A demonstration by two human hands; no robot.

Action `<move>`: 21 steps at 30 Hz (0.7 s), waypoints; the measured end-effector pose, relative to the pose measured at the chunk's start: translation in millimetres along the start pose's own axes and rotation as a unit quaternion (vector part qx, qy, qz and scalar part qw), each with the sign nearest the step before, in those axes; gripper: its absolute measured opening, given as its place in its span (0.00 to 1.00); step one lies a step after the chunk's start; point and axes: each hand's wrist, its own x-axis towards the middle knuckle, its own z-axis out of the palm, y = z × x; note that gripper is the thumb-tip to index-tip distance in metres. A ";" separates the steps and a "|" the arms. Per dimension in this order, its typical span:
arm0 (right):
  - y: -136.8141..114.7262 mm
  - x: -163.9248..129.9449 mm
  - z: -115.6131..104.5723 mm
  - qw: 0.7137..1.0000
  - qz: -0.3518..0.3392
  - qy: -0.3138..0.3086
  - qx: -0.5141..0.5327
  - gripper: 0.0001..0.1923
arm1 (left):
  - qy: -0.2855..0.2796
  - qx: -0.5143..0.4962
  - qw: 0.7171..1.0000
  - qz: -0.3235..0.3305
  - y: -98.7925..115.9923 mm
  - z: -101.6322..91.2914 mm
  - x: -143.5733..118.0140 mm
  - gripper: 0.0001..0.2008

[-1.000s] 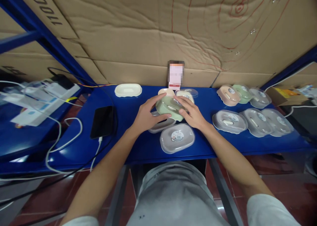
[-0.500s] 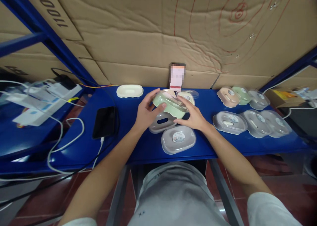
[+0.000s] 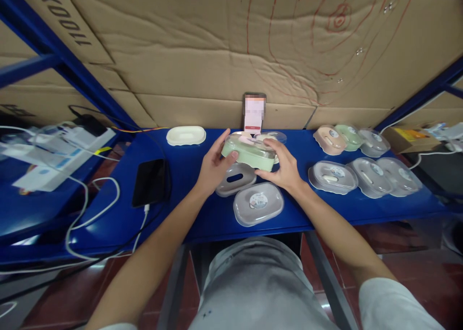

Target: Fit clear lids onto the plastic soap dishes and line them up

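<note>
While both forearms reach out from the near edge over the blue metal shelf top (image 3: 202,209), the closest item is a grey oval plastic box with a clear lid and round sticker (image 3: 258,203), lying flat just beyond that edge. Just past it, slightly left, sits a grey oval tray with a slot in its middle (image 3: 236,178), uncovered. Above that tray the left hand (image 3: 211,168) and right hand (image 3: 285,168) carry a pale green oval plastic box with a clear lid (image 3: 249,151), lifted off the surface and roughly level. The left thumb lies along the near left wall with the fingers curled around the far left end; the right thumb presses the near right wall and its fingers wrap over the lid edge, so each hand pinches one end. It looks light and stiff, with smooth, probably slippery walls, and the clear lid may pop loose, so holding by the two short ends under the rim seems safest. To the left lies a black phone (image 3: 150,181) with a white cable (image 3: 94,214). On the right, more lidded oval boxes (image 3: 361,175) stand in two rows. Farther back rest a cream oval dish (image 3: 185,135) and a cardboard wall (image 3: 217,55)
</note>
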 end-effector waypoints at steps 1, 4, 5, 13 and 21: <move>0.8 -0.2 0.3 1.000 -0.004 0.009 -0.003 0.43 | -0.005 -0.002 1.000 -0.006 1.8 1.1 -0.8 0.38; 4.8 0.3 0.7 0.999 -0.022 0.037 -0.004 0.43 | -0.026 -0.027 0.999 -0.032 5.3 4.3 -3.7 0.38; 6.1 0.8 0.6 0.998 -0.033 0.045 0.000 0.44 | -0.034 -0.041 0.998 -0.039 5.5 5.2 -4.6 0.38; 5.3 3.2 0.1 0.997 -0.043 0.043 0.057 0.46 | -0.050 -0.113 0.991 -0.057 -0.8 8.7 -8.0 0.35; 2.6 2.7 -5.9 0.999 -0.003 0.012 0.043 0.45 | -0.042 -0.112 0.992 -0.038 1.5 6.9 -8.8 0.36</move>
